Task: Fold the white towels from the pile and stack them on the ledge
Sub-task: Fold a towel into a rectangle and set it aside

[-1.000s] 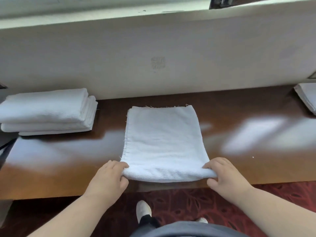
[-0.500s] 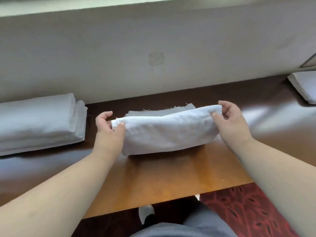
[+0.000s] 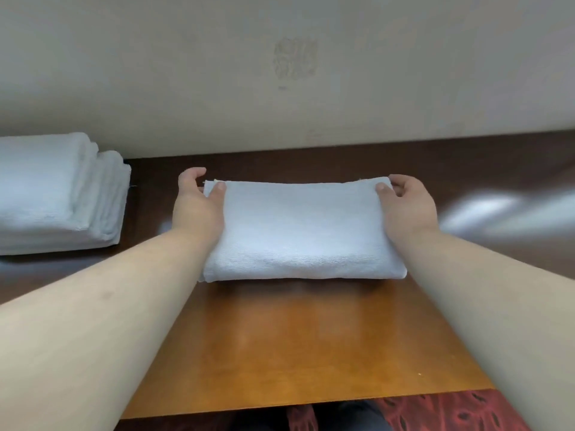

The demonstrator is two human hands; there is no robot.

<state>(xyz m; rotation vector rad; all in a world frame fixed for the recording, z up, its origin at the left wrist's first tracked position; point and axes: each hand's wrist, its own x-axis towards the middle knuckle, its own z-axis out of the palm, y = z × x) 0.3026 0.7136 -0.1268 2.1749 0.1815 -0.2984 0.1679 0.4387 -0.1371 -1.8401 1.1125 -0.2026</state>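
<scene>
- One folded white towel (image 3: 303, 228) lies at the centre of the frame.
- One stack of folded towels (image 3: 59, 194) sits at the left edge (its layers are too blurred to count).
- Two bare hands: left hand (image 3: 199, 200), right hand (image 3: 404, 203).
- One wooden ledge (image 3: 295, 343).

A white terry towel (image 3: 303, 228), folded into a flat, thick rectangle, lies on the wooden ledge (image 3: 280, 343), its rounded fold toward the ledge's front edge and its loose edges toward the wall side. To its left on the same ledge, apart from it, sits a stack of folded white towels (image 3: 59, 194).
</scene>
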